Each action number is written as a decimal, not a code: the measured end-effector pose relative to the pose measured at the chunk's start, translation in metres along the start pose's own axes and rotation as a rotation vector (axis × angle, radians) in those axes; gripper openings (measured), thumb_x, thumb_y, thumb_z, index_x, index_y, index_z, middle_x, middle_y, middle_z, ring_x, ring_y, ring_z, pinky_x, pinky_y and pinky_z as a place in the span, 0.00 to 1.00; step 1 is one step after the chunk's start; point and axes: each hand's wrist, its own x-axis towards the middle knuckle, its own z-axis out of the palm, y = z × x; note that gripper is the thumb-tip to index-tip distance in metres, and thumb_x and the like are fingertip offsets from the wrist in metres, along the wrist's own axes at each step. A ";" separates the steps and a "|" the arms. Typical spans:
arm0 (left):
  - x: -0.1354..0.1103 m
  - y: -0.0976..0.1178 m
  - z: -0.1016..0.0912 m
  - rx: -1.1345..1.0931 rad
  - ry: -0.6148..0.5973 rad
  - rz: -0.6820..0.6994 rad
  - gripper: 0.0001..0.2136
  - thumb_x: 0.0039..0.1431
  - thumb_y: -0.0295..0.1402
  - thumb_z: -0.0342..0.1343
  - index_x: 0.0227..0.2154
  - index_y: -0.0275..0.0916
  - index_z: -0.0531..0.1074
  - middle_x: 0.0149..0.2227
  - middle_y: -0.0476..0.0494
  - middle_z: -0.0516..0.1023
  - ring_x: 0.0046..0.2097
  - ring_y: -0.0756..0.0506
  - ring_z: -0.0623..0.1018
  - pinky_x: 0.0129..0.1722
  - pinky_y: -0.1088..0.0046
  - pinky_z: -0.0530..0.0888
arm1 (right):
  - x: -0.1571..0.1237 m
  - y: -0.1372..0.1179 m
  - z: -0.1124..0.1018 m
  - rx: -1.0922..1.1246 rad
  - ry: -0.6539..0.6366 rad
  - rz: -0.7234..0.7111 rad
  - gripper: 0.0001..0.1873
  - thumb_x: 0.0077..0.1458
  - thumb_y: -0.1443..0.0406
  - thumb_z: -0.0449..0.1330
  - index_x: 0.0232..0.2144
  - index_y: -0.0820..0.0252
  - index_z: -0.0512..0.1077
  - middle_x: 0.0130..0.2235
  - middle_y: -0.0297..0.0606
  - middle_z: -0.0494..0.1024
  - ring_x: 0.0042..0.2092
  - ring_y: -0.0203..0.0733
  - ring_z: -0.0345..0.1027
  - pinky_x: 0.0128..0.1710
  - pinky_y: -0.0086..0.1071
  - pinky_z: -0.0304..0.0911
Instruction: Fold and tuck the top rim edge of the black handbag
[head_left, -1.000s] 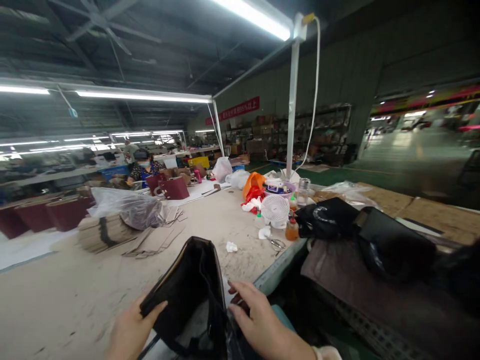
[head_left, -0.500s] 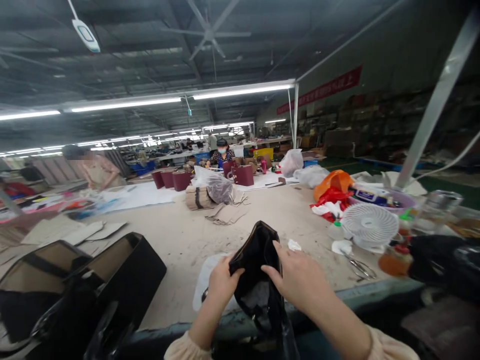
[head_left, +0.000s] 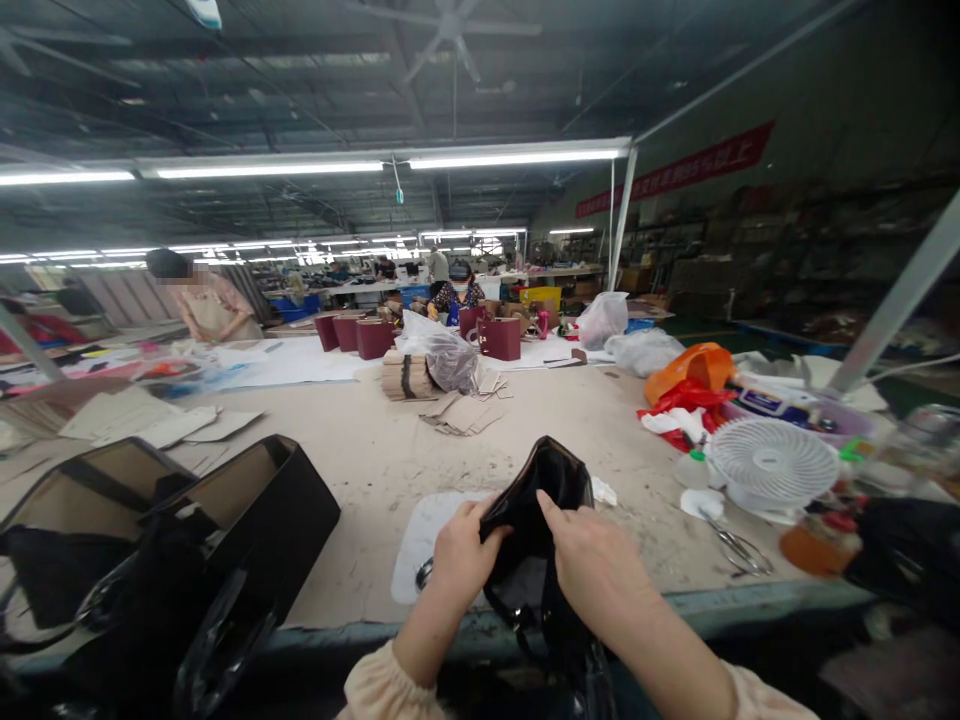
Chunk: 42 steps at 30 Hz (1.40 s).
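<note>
I am holding a black bag (head_left: 529, 548) open at the near edge of the table surface (head_left: 360, 470), my left hand (head_left: 463, 552) clamping its left rim between thumb and fingers. My right hand (head_left: 604, 570) is lying over its right side, index finger pointing into the mouth; I cannot tell whether it is gripping. Two more open black bags (head_left: 292, 525) are standing along the near edge at left, while scissors (head_left: 742, 553) are lying toward the right, near a white fan (head_left: 772, 460). Farther in, cardboard pieces (head_left: 465, 413) are lying before dark red bags (head_left: 501, 338), and a person (head_left: 457, 297) is showing beyond.
</note>
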 end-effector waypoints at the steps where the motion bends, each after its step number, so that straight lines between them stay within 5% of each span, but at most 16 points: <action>1: -0.001 -0.001 -0.003 -0.009 0.000 0.004 0.20 0.55 0.32 0.57 0.52 0.47 0.71 0.43 0.45 0.77 0.46 0.43 0.76 0.48 0.68 0.70 | -0.005 0.003 -0.002 0.031 -0.010 -0.076 0.30 0.51 0.78 0.48 0.56 0.65 0.67 0.35 0.46 0.79 0.38 0.48 0.70 0.35 0.37 0.63; 5: -0.006 -0.005 -0.015 -0.031 -0.010 -0.004 0.19 0.55 0.32 0.57 0.51 0.48 0.71 0.43 0.46 0.77 0.46 0.43 0.76 0.49 0.67 0.70 | -0.034 0.015 -0.022 0.266 -0.183 -0.387 0.22 0.51 0.77 0.49 0.39 0.51 0.76 0.32 0.35 0.78 0.37 0.42 0.67 0.37 0.35 0.61; 8: -0.009 -0.007 -0.018 -0.040 -0.028 -0.030 0.19 0.54 0.32 0.57 0.51 0.47 0.71 0.44 0.45 0.77 0.46 0.43 0.76 0.49 0.67 0.71 | -0.051 0.023 -0.036 0.389 -0.265 -0.429 0.17 0.51 0.76 0.51 0.31 0.50 0.75 0.31 0.34 0.78 0.38 0.41 0.68 0.40 0.35 0.63; 10: -0.010 -0.007 -0.016 -0.028 -0.025 -0.034 0.20 0.54 0.32 0.57 0.51 0.46 0.71 0.45 0.45 0.77 0.47 0.43 0.75 0.51 0.67 0.70 | -0.056 0.031 -0.040 0.456 -0.266 -0.409 0.15 0.53 0.72 0.54 0.36 0.49 0.76 0.33 0.35 0.78 0.39 0.40 0.70 0.39 0.33 0.65; 14: -0.012 -0.003 -0.011 0.017 -0.033 -0.023 0.20 0.55 0.33 0.56 0.52 0.46 0.70 0.46 0.45 0.76 0.48 0.42 0.75 0.51 0.67 0.69 | -0.046 0.061 -0.027 0.550 0.002 -0.213 0.20 0.57 0.60 0.56 0.52 0.50 0.70 0.41 0.39 0.78 0.37 0.38 0.72 0.35 0.30 0.69; 17: -0.014 0.001 -0.008 0.031 -0.041 -0.029 0.21 0.55 0.31 0.54 0.53 0.48 0.68 0.46 0.45 0.76 0.48 0.43 0.75 0.50 0.70 0.70 | -0.020 0.090 -0.011 0.480 0.272 0.035 0.20 0.58 0.55 0.55 0.49 0.57 0.72 0.39 0.41 0.78 0.34 0.39 0.72 0.30 0.31 0.68; 20: -0.015 0.004 -0.005 0.025 -0.046 -0.027 0.21 0.56 0.30 0.52 0.54 0.48 0.68 0.46 0.45 0.75 0.48 0.44 0.75 0.50 0.70 0.70 | 0.014 0.105 -0.002 0.352 0.325 0.105 0.24 0.57 0.53 0.54 0.50 0.61 0.71 0.46 0.45 0.77 0.39 0.43 0.73 0.37 0.36 0.69; 25: -0.014 0.002 -0.004 -0.002 -0.034 -0.031 0.21 0.55 0.33 0.55 0.53 0.47 0.69 0.47 0.45 0.75 0.48 0.43 0.75 0.51 0.69 0.70 | 0.064 0.092 0.003 0.160 0.133 0.120 0.27 0.55 0.53 0.55 0.51 0.63 0.70 0.47 0.46 0.77 0.43 0.46 0.73 0.44 0.39 0.66; 31: -0.012 -0.001 -0.007 -0.043 -0.042 -0.041 0.21 0.54 0.32 0.56 0.53 0.48 0.70 0.47 0.46 0.76 0.49 0.44 0.75 0.52 0.69 0.70 | 0.089 0.082 0.011 0.111 0.039 0.152 0.16 0.56 0.56 0.53 0.30 0.56 0.78 0.30 0.42 0.80 0.34 0.48 0.74 0.32 0.37 0.64; 37: -0.010 -0.003 -0.009 -0.056 -0.042 -0.040 0.20 0.54 0.33 0.57 0.52 0.48 0.70 0.47 0.46 0.76 0.48 0.44 0.75 0.52 0.69 0.71 | 0.080 0.094 0.002 0.218 0.093 0.177 0.30 0.57 0.46 0.49 0.48 0.59 0.74 0.39 0.42 0.80 0.37 0.44 0.74 0.37 0.36 0.67; 42: -0.007 0.001 -0.006 -0.073 0.023 -0.030 0.18 0.55 0.35 0.57 0.50 0.44 0.72 0.48 0.44 0.76 0.50 0.43 0.75 0.54 0.67 0.70 | 0.045 0.058 -0.008 0.321 0.152 -0.014 0.29 0.57 0.47 0.51 0.52 0.58 0.70 0.42 0.42 0.79 0.40 0.45 0.73 0.40 0.39 0.68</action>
